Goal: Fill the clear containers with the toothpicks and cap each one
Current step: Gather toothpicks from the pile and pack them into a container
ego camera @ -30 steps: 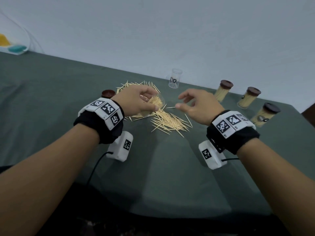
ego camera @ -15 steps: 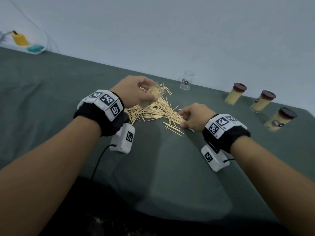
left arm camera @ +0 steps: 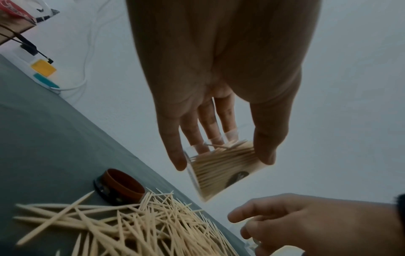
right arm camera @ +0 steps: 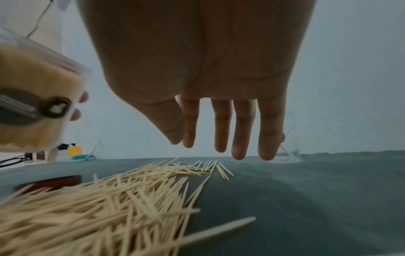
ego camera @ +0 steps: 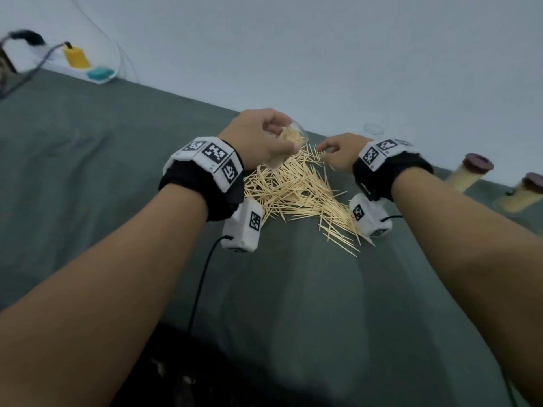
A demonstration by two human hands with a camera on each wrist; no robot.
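Observation:
My left hand grips a clear container partly filled with toothpicks, tilted, mouth up, above the far left of the loose toothpick pile. The left wrist view shows thumb and fingers wrapped round that container. My right hand hovers over the pile's far end, holding nothing, its fingers hanging nearly straight. An empty clear container stands just beyond it by the wall. A brown cap lies upside down at the pile's left edge.
Two capped, filled containers stand at the right along the far edge of the green-covered table. A power strip with yellow and teal plugs and cables sits at the far left by the wall.
My right hand has lifted off the pile's near right side and moved to its far end. The left hand keeps hold of the tilted container.

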